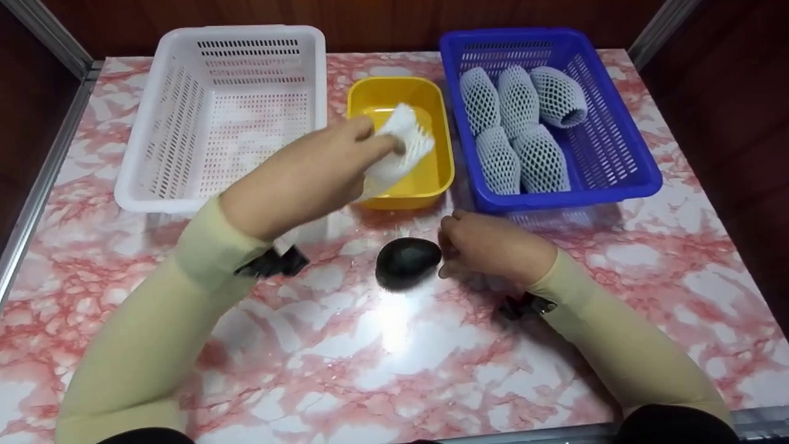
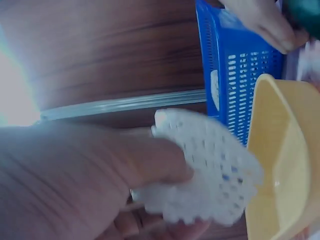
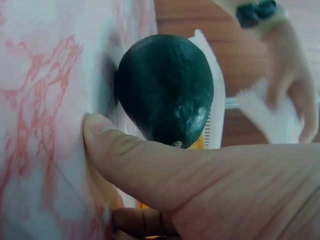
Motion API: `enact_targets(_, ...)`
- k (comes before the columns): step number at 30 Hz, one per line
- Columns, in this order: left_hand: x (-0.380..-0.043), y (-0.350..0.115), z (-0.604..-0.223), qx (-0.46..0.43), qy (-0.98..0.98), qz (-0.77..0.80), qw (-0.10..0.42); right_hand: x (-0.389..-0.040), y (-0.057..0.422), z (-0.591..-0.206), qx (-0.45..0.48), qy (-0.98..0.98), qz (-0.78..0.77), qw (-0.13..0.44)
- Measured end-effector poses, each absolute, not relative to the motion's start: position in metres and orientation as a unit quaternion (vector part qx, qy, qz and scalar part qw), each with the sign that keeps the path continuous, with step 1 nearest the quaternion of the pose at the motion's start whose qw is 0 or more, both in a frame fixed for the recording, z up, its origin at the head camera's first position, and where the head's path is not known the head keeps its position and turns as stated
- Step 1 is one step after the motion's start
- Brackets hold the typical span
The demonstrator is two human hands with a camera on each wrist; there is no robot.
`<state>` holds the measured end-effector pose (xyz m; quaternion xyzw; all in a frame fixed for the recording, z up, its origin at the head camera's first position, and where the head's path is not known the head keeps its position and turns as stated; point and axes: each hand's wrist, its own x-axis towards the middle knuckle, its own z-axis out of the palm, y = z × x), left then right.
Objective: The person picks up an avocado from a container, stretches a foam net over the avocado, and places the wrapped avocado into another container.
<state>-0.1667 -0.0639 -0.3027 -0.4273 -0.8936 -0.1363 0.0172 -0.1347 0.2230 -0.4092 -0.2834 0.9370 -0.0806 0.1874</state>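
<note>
My left hand (image 1: 308, 169) pinches a white foam net sleeve (image 1: 408, 142) between thumb and fingers, above the yellow bin (image 1: 404, 201). In the left wrist view the flattened sleeve (image 2: 210, 170) shows its mesh beside the bin. A dark green avocado (image 1: 405, 262) lies bare on the table in front of the bin. Just right of it, my right hand (image 1: 496, 246) rests low by the tabletop, holding nothing. The right wrist view has the avocado's stem end (image 3: 177, 144) close behind the thumb (image 3: 130, 155); whether they touch I cannot tell.
At the right stands a blue basket (image 1: 573, 198) with several net-sleeved fruits (image 1: 518, 102). A white basket (image 1: 320, 86) stands at the left, with the yellow bin between the two. Dark wood-look panels (image 1: 382, 24) enclose the marbled table (image 1: 296, 382).
</note>
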Motion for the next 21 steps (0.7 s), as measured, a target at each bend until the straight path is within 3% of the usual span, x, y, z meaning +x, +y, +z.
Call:
enact_targets(4,-0.142,-0.084,-0.313,-0.444,-0.889,-0.115,0.009,-0.135,0.224,-0.407,-0.279,0.938,-0.084,0.189)
enact_targets(9,-0.123,-0.104,-0.329,-0.416,-0.902,-0.094,-0.071,-0.136,0.225,-0.407,-0.275,0.938,-0.081,0.193)
enact_targets(14,-0.126,-0.118,-0.349,-0.404,-0.897,-0.083,-0.158,-0.136,0.225,-0.409,-0.279,0.939,-0.078,0.186)
enact_targets(21,-0.137,-0.115,-0.377,-0.380,-0.905,-0.043,-0.188,-0.135,0.224,-0.409,-0.274,0.940,-0.073,0.192)
